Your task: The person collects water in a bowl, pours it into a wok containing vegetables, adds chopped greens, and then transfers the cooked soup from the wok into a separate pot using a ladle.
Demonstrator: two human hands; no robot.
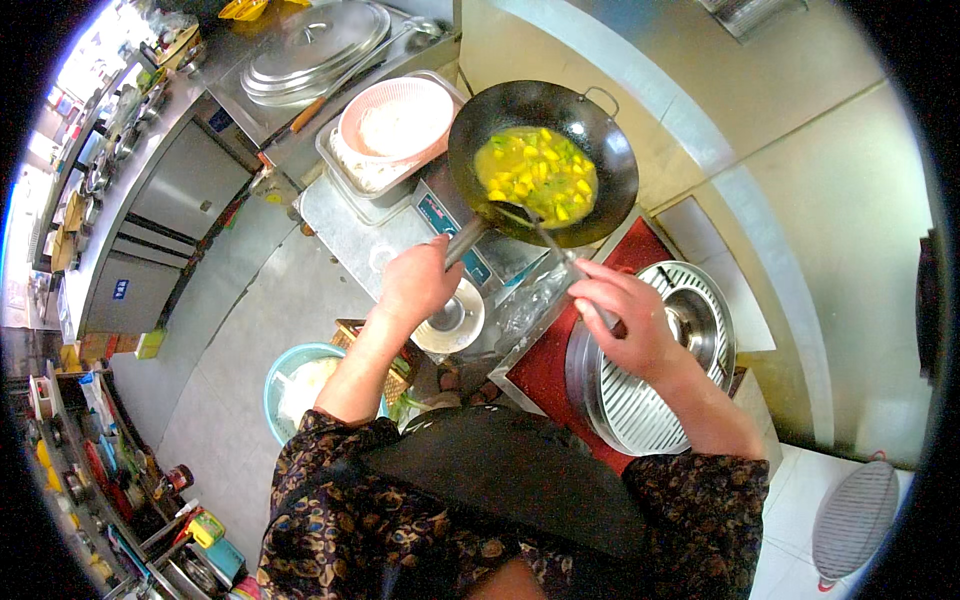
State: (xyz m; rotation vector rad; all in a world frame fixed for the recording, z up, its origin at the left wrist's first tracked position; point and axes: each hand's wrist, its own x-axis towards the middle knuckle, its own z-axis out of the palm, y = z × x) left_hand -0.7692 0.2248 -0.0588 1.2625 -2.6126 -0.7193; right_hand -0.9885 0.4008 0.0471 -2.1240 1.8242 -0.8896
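My left hand is closed around the long handle of a dark wok. Yellow chunks and green bits lie in a yellowish broth inside the wok. The wok is over a cooker with a blue-green control panel. My right hand grips the thin metal handle of a cooking utensil, a ladle or wok spatula. Its dark head reaches into the wok at the near edge of the food; its exact shape is hard to tell.
A pink colander with white contents sits on a clear tray left of the wok. Slotted metal steamer trays rest on a red surface at right. A pale bowl stands between my arms, and a light-blue basin is lower left.
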